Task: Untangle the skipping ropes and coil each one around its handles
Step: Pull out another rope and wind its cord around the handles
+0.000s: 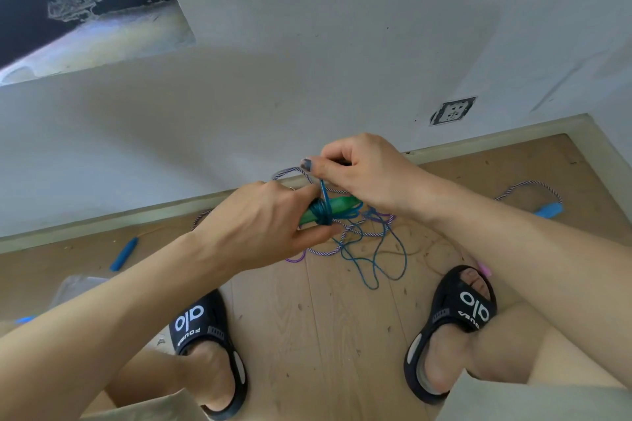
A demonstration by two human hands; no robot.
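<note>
Gripping the green handles, the left hand has its fingers curled round them above the wooden floor, with the thumb lying beneath. Several turns of teal rope are wound tightly round the middle of those handles. The right hand sits just above and beyond, its thumb and fingers pinched together on a taut strand of the same teal rope, which rises almost straight up from the coil to that pinch. Neither hand's grip is apart: the left is clamped on the handles, the right on the rope.

Slack teal rope hangs from the handles and lies in loose loops on the floor between the two feet, crossing a purple-and-white striped rope in a tangle. One blue handle lies on the floor to the left, near the skirting board; a second blue handle lies to the right, with striped rope curving up from it. A short length of purple rope shows beneath the left hand. A pink item is partly hidden behind the right foot; what it is cannot be told.

Both feet wear black sandals with white lettering. A wall socket is set low in the white wall.
</note>
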